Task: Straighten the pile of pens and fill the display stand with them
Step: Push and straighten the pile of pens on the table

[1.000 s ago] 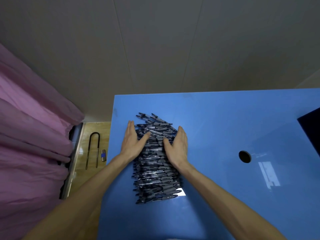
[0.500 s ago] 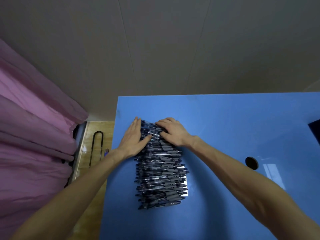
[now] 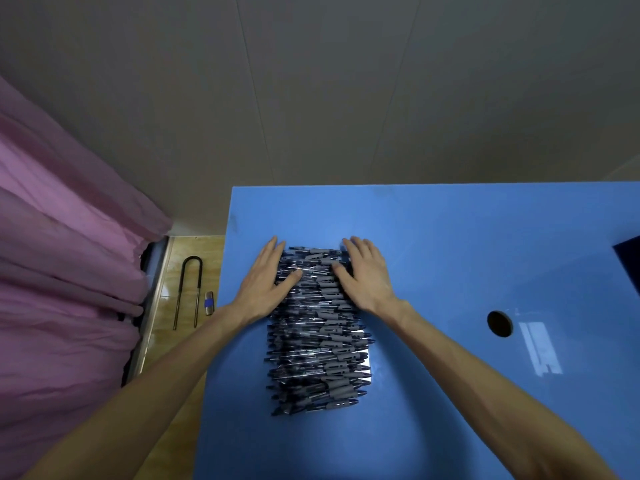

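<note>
A long pile of dark pens with grey grips (image 3: 317,344) lies on the blue table (image 3: 450,244), the pens stacked crosswise in a neat column running away from me. My left hand (image 3: 266,275) presses flat against the left side of the pile's far end, fingers straight, thumb lying over the pens. My right hand (image 3: 367,271) presses flat against the right side of the same end, thumb also on the pens. No display stand can be identified in view.
A round cable hole (image 3: 499,323) sits in the table to the right. A dark object (image 3: 628,261) pokes in at the right edge. Left of the table lie wooden floor, a black U-shaped bar (image 3: 188,292), a small lighter (image 3: 209,303) and a pink curtain (image 3: 62,271).
My right hand has come off the top of the pile's far end and now presses its right side. The far pens, scattered a second ago, lie squared up between both hands.
</note>
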